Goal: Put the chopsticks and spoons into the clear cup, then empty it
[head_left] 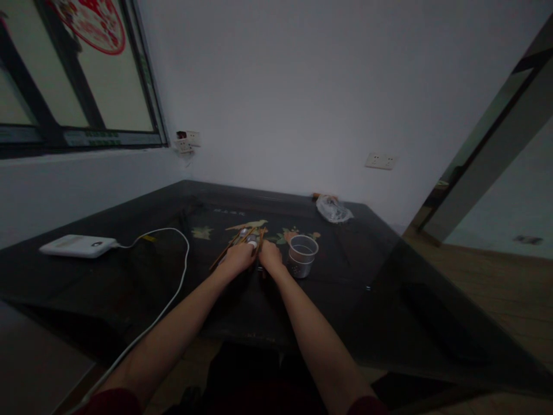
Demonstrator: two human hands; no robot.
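At the middle of the table my left hand (238,258) is closed over a bundle of wooden chopsticks (227,249), which stick out past its fingers. Metal spoons (251,237) with shiny bowls lie among the sticks just beyond that hand. Right beside it, my right hand (271,256) is closed, its fingertips at chopsticks that rise between the two hands. Dim light and the backs of my hands hide the exact grip. A metal utensil holder (302,257) with small holes in its lower wall stands upright just right of my right hand.
The dark glossy table (345,311) carries a floral print. On the left lies a white power bank (78,246), its white cable (186,259) running toward me past my left arm. A crumpled plastic bag (333,210) sits near the wall. A dark flat object (440,323) lies at right.
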